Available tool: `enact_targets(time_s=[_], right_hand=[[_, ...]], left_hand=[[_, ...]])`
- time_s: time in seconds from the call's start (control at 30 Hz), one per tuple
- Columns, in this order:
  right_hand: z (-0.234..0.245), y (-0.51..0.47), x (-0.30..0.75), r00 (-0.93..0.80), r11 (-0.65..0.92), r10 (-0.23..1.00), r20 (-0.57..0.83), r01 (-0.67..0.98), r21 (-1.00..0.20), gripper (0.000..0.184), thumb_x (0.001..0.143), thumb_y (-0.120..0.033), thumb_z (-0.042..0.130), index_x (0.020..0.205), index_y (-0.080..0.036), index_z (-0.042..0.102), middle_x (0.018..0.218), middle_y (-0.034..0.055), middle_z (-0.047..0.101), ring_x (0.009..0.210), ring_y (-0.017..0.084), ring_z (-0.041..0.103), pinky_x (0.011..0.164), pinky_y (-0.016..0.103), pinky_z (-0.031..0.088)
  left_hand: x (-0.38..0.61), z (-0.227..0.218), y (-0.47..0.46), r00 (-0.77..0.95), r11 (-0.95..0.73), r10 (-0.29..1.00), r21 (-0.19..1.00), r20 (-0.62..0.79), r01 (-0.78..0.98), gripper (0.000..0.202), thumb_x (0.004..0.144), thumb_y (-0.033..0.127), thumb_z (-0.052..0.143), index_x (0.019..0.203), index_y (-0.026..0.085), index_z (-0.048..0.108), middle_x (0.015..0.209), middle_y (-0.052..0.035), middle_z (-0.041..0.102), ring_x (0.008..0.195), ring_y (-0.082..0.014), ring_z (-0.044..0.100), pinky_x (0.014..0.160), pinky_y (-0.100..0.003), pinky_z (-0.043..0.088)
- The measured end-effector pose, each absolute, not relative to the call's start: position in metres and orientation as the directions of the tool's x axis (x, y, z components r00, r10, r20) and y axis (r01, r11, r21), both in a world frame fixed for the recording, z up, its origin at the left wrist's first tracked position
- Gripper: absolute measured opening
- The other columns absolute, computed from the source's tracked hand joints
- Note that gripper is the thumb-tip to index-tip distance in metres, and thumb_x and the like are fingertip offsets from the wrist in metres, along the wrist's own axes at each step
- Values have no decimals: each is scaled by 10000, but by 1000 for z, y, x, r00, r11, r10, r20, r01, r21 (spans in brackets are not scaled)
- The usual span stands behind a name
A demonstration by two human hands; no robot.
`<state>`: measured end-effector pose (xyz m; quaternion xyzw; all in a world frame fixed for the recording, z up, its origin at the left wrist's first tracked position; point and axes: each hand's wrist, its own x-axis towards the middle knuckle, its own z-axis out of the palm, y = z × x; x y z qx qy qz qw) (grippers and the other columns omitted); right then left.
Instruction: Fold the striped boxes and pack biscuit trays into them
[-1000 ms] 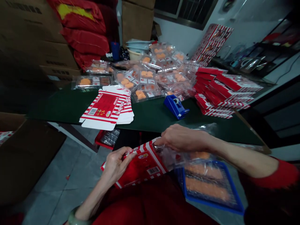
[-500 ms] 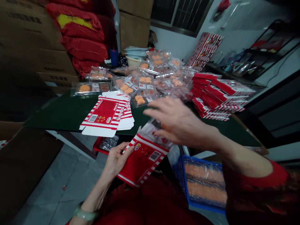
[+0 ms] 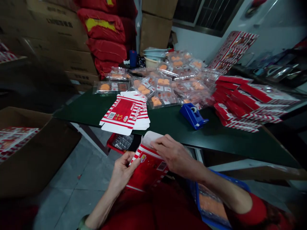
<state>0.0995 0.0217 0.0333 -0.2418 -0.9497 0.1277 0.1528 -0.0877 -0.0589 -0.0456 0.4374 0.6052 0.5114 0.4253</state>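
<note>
A red-and-white striped cardboard box (image 3: pixel 147 172), with a barcode and small printed pictures, is tilted in front of my body. My left hand (image 3: pixel 123 171) grips its left edge, the thumb lying on the printed face. At the upper right end, my right hand (image 3: pixel 171 155) has its fingers curled over the opening beside a raised white flap (image 3: pixel 151 138). What lies inside the box is hidden. Beyond my hands on the green table (image 3: pixel 165 123) are a stack of flat striped cartons (image 3: pixel 122 111) and a blue tape dispenser (image 3: pixel 193 116).
Clear packs of orange pieces (image 3: pixel 165 86) are heaped at the back. Filled red striped boxes (image 3: pixel 244 99) are piled on the right. A blue crate (image 3: pixel 199 204) stands below my right forearm, a red tray (image 3: pixel 112 143) under the table, and an open carton (image 3: pixel 45 127) at left.
My right hand has come down onto the box's open end, and the clear pack that stuck out there no longer shows. The view has swung left, and the tape dispenser is now uncovered.
</note>
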Motion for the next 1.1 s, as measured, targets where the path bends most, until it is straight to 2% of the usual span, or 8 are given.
enact_targets(time_s=[0.2,0.33,0.5,0.6,0.77,0.9,0.97,1.1], right_hand=[[47,27,92,-904,782,426,26,354,-513,268,923,-150,365,1107,-163,560,1057,102,567,942,182,511,830,318,441],[54,35,81,-924,737,374,-86,352,-577,266,928,-259,423,1101,-132,579,1054,116,564,903,181,529,827,333,456],[39,29,70,-912,737,410,17,320,-595,417,860,-271,551,1250,-132,501,1171,142,560,1008,221,535,870,360,459],[31,30,71,-915,720,398,64,268,-641,429,885,-223,505,1307,-167,453,1220,123,570,1062,209,544,908,360,452],[34,42,68,-936,637,348,59,190,-747,234,908,-173,470,1111,-130,579,1109,112,644,1021,175,588,894,331,464],[44,47,63,-944,710,326,48,212,-671,196,906,-148,468,1034,-120,614,966,86,667,892,160,603,802,304,483],[49,45,70,-899,786,423,114,301,-539,214,908,-175,468,1053,-122,617,949,96,661,890,185,599,803,343,480],[50,34,102,-523,757,649,552,514,-403,243,889,-186,490,1109,-150,587,990,104,653,869,190,596,823,368,478]], left_hand=[[-98,-52,-60,-195,25,981,982,12,188,342,759,416,579,938,131,641,819,-42,720,728,-162,659,681,-240,528],[-100,-54,-55,-229,-56,965,958,125,282,483,814,417,534,1190,116,571,1112,-96,691,1001,-215,653,890,-292,503],[-101,-46,-49,-226,-181,931,901,286,395,532,878,370,481,1347,125,429,1336,-121,555,1197,-211,551,1000,-304,442],[-97,-41,-51,-155,-232,928,850,340,473,467,895,343,459,1315,142,484,1305,-106,585,1176,-202,569,1004,-290,442],[-87,-39,-54,-207,-271,888,832,410,484,387,877,312,505,1229,165,564,1192,-86,661,1044,-187,644,914,-254,498],[-82,-30,-48,-262,-231,882,845,391,483,280,860,302,526,1084,175,637,1044,-61,715,889,-170,684,831,-253,530],[-80,-27,-43,-338,-214,852,855,400,472,247,846,298,552,1037,173,646,971,-48,728,820,-163,689,785,-255,542],[-76,-31,-39,-477,-189,773,870,418,456,222,825,296,596,1001,171,647,933,-45,727,806,-165,686,765,-269,543]])
